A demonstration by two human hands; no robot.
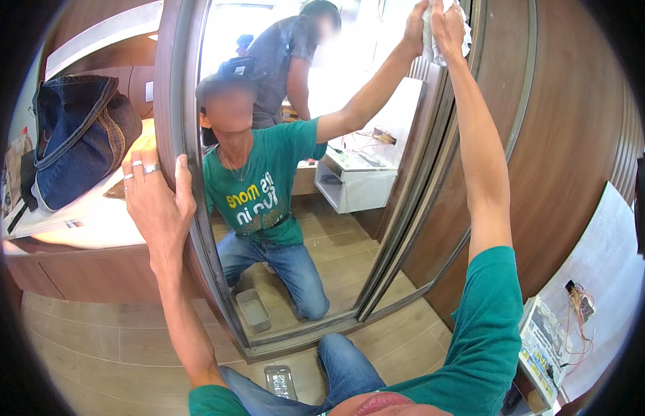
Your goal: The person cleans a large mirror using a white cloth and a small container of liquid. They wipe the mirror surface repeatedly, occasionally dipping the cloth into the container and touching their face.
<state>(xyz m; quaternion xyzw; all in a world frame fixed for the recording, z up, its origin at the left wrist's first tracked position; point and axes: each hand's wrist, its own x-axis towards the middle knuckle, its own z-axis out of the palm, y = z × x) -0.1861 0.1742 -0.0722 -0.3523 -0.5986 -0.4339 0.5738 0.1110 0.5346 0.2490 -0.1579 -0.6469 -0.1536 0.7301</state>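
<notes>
A tall mirrored door panel point(348, 234) in a dark frame stands before me and reflects a kneeling person in a green T-shirt and jeans. My right hand point(448, 26), raised at the top, presses a white cloth point(465, 44) against the mirror near its right frame. My left hand point(160, 195) grips the edge of the wooden frame point(172, 104) on the left, thumb on its front side and ringed fingers around the side. On the floor between my knees lies a plastic container point(280, 382), which also shows in the mirror.
A denim bag point(78, 138) rests on a lit bench point(93, 260) at the left. At the lower right, loose wires point(579, 307) come from a wall opening above a newspaper-covered shelf point(543, 343). The mirror reflects another person point(286, 57) bending over behind me.
</notes>
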